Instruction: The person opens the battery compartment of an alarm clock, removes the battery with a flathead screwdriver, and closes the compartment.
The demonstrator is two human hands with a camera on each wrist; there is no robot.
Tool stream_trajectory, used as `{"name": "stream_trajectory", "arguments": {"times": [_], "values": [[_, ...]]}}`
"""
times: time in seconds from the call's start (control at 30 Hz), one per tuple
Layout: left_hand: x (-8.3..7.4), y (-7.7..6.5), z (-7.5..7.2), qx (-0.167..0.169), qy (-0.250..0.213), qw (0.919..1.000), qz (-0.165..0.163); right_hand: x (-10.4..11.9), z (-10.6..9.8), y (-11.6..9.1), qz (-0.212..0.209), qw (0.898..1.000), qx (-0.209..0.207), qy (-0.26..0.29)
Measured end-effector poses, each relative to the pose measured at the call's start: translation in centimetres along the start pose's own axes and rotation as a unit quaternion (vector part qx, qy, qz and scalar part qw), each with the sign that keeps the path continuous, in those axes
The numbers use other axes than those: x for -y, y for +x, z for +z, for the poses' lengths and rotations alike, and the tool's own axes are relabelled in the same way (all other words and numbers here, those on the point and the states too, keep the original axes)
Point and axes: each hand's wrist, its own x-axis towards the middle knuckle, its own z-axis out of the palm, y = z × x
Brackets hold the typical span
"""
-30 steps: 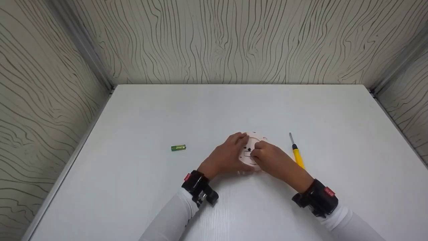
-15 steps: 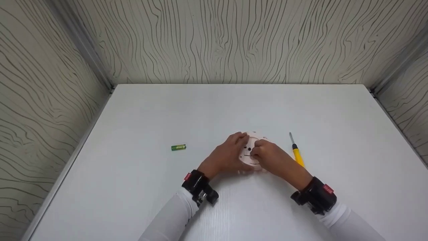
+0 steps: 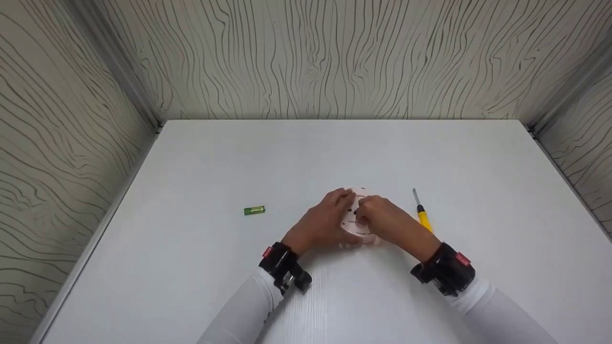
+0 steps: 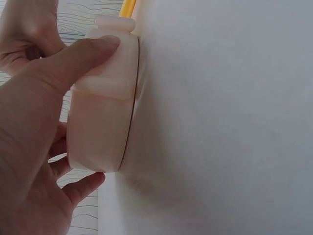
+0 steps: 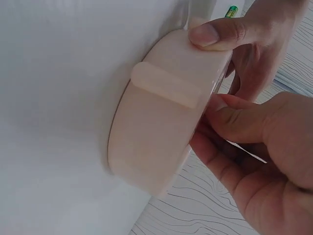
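Observation:
A round, pale pink alarm clock (image 5: 146,127) rests on the white table with its back turned up. Black dots and thin slots show on that back in the head view. My left hand (image 3: 327,217) grips the clock's left side, the thumb (image 4: 93,54) along its near wall and the fingers round the far edge. Bent over the back is my right hand (image 3: 387,222), whose thumb (image 5: 239,122) and fingers pinch at the clock; the exact part between the fingertips is hidden.
A green battery (image 3: 254,210) lies on the white table (image 3: 215,157) to the left. Right of the clock lies a yellow-handled screwdriver (image 3: 422,212), its handle end covered by my right forearm. Wood-patterned panels (image 3: 311,62) enclose the table's back and sides.
My right hand has shifted slightly left across the clock's back, its wrist moving left too and covering more of the markings. My left hand and the clock stay in place.

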Motion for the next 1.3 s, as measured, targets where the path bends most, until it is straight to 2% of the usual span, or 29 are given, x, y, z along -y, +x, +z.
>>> {"name": "stream_trajectory", "arguments": {"times": [0.2, 0.5, 0.8, 1.07, 1.3], "values": [[0.1, -0.1, 0.0, -0.005, -0.002, 1.0000, 0.004, 0.2, -0.4, 0.9, 0.018, 0.999, 0.030, -0.009], [-0.1, 0.1, 0.0, -0.001, -0.008, 1.0000, -0.001, 0.3, -0.6, 0.9, 0.034, 0.999, 0.025, 0.012], [-0.3, 0.2, -0.1, 0.009, 0.021, 0.9997, -0.003, 0.1, -0.3, 0.7, 0.039, 0.999, 0.032, 0.007], [-0.3, 0.3, -0.4, 0.017, 0.023, 0.9996, -0.010, -0.5, -0.5, -0.1, 0.025, 1.000, 0.007, 0.011], [-0.5, 0.5, -0.4, 0.016, 0.033, 0.9993, -0.007, -2.6, -0.5, -1.9, 0.046, 0.997, -0.063, 0.014]]}}
